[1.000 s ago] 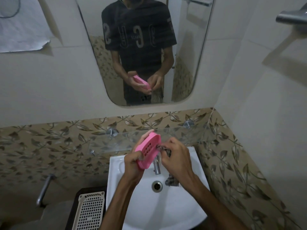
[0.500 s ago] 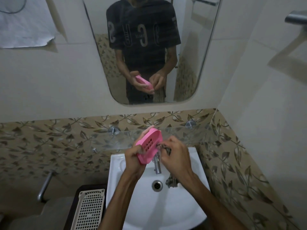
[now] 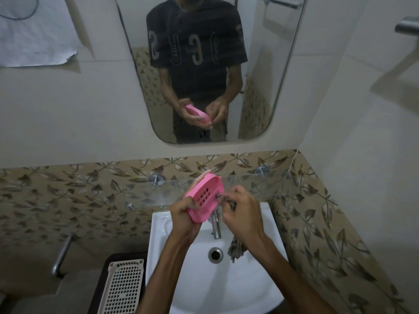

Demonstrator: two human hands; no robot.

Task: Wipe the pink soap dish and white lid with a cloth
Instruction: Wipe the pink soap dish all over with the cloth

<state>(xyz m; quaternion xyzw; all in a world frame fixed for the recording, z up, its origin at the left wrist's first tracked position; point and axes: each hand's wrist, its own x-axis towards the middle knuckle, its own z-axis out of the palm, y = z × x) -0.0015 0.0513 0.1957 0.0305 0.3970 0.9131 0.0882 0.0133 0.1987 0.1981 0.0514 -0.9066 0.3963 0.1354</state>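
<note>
White plastic mesh, likely the white lid (image 3: 123, 288), lies untouched on a dark stand just beside the basin (image 3: 181, 279), parked within reach for its turn. Your forearms cross above the drain (image 3: 215, 254), so drips would fall into the bowl. Your right hand (image 3: 243, 215) has its grip pinched on a greyish cloth (image 3: 235, 249), whose tail hangs below the wrist, working a corner at the slots. Your left hand (image 3: 184, 219) has its grip clamped around the pink soap dish (image 3: 205, 198), tilted on edge over the tap (image 3: 216, 225), slotted face towards you and the cloth. Behind it runs a glass shelf (image 3: 249, 189).
</note>
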